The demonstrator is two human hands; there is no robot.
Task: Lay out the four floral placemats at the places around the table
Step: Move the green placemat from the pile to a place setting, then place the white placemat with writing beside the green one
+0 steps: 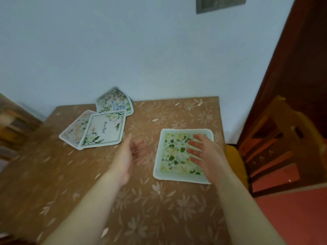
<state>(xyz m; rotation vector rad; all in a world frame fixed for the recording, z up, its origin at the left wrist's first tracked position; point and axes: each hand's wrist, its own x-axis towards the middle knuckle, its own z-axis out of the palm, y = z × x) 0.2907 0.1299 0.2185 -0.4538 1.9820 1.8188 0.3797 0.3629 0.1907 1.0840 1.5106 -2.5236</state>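
One floral placemat, the green-leafed placemat, is lying flat at the right side of the table, near its right edge. The right hand is being held over its right half with fingers spread and nothing gripped; whether the palm is touching the mat cannot be told. The left hand is being held open and empty over bare tablecloth, between that mat and the three others.

Those three are lying in a loose overlapping heap at the far left: the white placemat with script on top, a pale peach placemat partly under it on the left, and a blue-flowered placemat behind, its far edge being propped up against the wall.

The mats are being judged as light, thin and somewhat flexible, likely to slide on the smooth cloth. The top one is probably best being taken by a free corner or its near edge, pinched and lifted so the lower ones are not dragged.

A wooden chair is standing just beside the right edge. Nothing else is lying on the table in the way.
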